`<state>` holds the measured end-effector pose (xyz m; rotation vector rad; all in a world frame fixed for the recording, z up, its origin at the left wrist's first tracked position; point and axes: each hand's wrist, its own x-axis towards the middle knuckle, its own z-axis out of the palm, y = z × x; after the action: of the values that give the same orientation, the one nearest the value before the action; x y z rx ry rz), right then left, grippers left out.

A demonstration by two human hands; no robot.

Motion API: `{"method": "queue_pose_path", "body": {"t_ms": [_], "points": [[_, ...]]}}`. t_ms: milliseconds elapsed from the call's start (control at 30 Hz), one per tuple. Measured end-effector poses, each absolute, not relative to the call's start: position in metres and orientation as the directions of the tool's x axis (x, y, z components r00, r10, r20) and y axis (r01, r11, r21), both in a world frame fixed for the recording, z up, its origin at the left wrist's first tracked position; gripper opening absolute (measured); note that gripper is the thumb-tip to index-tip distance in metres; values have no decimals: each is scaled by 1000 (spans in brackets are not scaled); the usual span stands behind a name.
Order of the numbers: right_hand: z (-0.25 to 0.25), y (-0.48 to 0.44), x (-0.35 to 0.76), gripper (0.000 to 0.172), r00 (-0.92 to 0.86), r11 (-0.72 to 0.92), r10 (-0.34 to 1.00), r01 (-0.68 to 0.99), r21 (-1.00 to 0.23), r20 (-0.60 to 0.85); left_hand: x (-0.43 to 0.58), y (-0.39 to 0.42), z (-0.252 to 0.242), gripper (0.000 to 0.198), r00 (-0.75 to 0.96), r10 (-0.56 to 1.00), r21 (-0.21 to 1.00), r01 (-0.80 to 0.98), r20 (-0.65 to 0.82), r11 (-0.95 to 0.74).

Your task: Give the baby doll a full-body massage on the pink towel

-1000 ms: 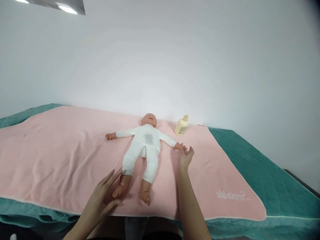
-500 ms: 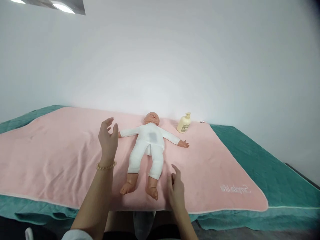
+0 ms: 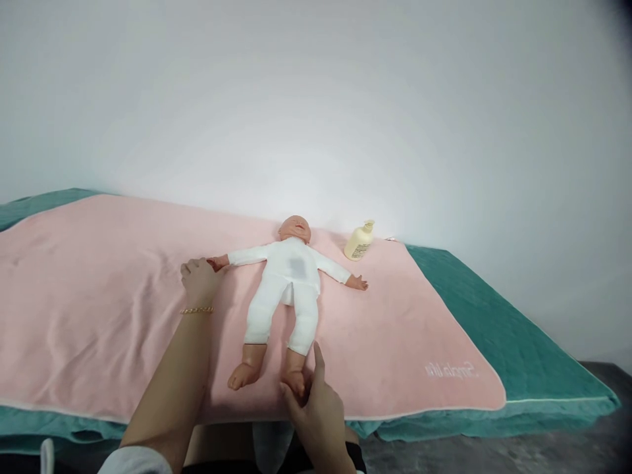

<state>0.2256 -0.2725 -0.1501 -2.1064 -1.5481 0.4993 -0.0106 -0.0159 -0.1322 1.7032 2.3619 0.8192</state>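
A baby doll [image 3: 296, 266] in a white bodysuit lies on its back on the pink blanket [image 3: 395, 349], arms spread and bare feet toward me. My left hand [image 3: 201, 280], wearing a bracelet, is closed at the doll's hand on the left side, fingers curled and partly hidden. By the doll's foot [image 3: 295, 376] on the right, my right hand [image 3: 320, 411] has its index finger stretched beside the lower leg and its thumb apart, close to the toes. Its other fingers are bent and partly hidden.
A cream pump bottle [image 3: 359, 242] stands on the blanket beyond the doll's outstretched arm. Under the blanket is a green quilted cover [image 3: 494, 316], showing at both sides and the front edge. A white wall [image 3: 316, 105] rises behind.
My left hand came down from above the blanket onto the doll's hand. My right hand moved left and nearer, to the doll's foot. The view shifted slightly.
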Motion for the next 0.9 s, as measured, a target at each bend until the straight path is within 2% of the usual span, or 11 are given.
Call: {"method": "queue_pose_path", "body": {"t_ms": [133,233,300,433,533,600,733,900], "points": [[-137,-274,223,79,303,-286,950,755,-590,-74,-9,-19,-128,70,-361,917,445,858,170,256],[-127,-277,227,77,300,-298,947,684,-666,-116,-10,-20,-123,54,-370,915,485,837,161,253],[-122,-277,233,76,288,-291,948,616,-732,-135,-12,-20,-119,47,-389,907,574,785,163,233],[-122,-278,252,73,290,-276,946,488,-828,-144,-15,-19,-115,43,-416,899,821,556,139,131],[-125,-280,269,73,297,-251,944,364,-897,-144,-11,-18,-116,42,-422,892,898,437,163,43],[-125,-282,279,73,333,-223,935,289,-931,-120,-6,-17,-117,50,-461,863,938,344,206,-41],[-118,-285,289,68,442,-121,897,185,-975,-27,6,-16,-115,63,-492,821,954,210,292,-213],[-100,-281,283,57,561,-27,824,182,-983,81,35,-21,-101,56,-435,796,907,219,421,-360]]}}
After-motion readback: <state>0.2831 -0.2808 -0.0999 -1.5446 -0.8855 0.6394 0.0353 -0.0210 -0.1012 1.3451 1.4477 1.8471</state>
